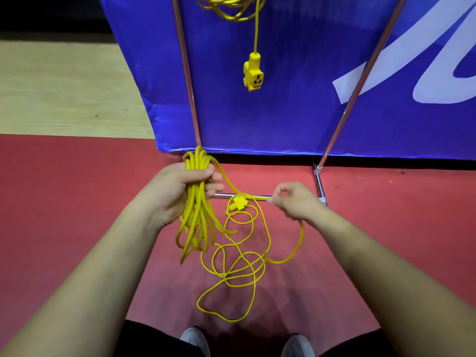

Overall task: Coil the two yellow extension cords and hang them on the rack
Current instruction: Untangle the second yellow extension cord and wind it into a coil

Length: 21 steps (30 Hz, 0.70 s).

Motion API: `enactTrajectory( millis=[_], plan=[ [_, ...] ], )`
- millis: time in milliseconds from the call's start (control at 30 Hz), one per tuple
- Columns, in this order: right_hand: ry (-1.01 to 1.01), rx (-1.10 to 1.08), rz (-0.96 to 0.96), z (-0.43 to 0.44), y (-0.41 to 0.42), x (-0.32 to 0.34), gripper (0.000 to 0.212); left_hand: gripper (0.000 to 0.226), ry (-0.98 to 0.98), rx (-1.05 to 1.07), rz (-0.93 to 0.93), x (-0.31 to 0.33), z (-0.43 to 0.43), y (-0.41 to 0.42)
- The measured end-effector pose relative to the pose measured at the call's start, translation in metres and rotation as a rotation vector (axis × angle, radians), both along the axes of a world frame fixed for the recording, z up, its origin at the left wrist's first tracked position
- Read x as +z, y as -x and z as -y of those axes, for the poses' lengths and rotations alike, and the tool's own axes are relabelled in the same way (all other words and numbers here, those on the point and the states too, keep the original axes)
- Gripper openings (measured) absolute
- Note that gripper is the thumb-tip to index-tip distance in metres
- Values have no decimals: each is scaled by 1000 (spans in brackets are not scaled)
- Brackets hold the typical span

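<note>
My left hand (pixel 185 186) was clamped hard round the coiled bundle (pixel 197 220), fingers wrapped over the loops. The tops of the loops poked up above my fist and the long bends dangled below my wrist. My right hand (pixel 296 202) was out to the side, fingers curled in, pinching a single strand of the loose cord (pixel 261 260) at the fingertips. That strand ran from the bundle across to the pinch, and more cord dropped away beneath my right wrist.

Below and between my hands, the rest of the loose cord sprawled on the red floor (pixel 77 202) in overlapping, untidy rings, thin and bright yellow. Its yellow connector (pixel 238 202) lay by the rack's low crossbar (pixel 224 195), right between my hands.

Up ahead, the hung cord (pixel 231 9) was already on the rack (pixel 187 73), a bunch of yellow loops cut off by the top edge. One strand fell straight down from it to a chunky yellow socket block (pixel 253 73) swinging free, its pin holes facing me.

Behind the rack's thin metal uprights stood a blue banner (pixel 296 119) with big white lettering, cropped too far to read. Pale wooden flooring (pixel 64 86) showed to the left, and my grey shoes (pixel 195 340) sat at the bottom edge.
</note>
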State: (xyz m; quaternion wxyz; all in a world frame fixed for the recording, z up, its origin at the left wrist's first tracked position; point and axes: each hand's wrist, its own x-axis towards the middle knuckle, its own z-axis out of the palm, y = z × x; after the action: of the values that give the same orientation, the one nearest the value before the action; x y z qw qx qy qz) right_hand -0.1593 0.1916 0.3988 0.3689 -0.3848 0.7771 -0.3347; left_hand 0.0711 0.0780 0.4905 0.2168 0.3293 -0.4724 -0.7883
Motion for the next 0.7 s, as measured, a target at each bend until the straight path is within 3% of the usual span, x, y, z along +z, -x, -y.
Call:
enactTrajectory(
  millis=[67, 167, 267, 333, 367, 467, 600, 700],
  plan=[
    [-100, 323, -142, -5, -6, 27, 21, 7, 2, -45, 26, -3, -5, 2],
    [-115, 571, 138, -11, -26, 67, 18, 9, 47, -220, 89, -10, -18, 5],
    [150, 469, 467, -7, -30, 81, 3, 8, 91, -366, 137, -10, -25, 6],
    [269, 402, 642, -6, -18, 77, 15, 3, 70, -375, 97, -4, -23, 5],
    [288, 381, 659, -7, -11, 73, 17, 6, 32, -357, 56, -2, -20, 4],
    [215, 297, 473, -18, 10, 49, 16, 7, -136, -248, -50, 4, -13, 2],
    [220, 121, 486, -26, 21, 32, 2, 16, -146, -242, 17, 10, -16, 2],
    [282, 116, 436, -20, 14, 46, 5, 23, -157, -331, 78, 7, -24, 5]
  ],
)
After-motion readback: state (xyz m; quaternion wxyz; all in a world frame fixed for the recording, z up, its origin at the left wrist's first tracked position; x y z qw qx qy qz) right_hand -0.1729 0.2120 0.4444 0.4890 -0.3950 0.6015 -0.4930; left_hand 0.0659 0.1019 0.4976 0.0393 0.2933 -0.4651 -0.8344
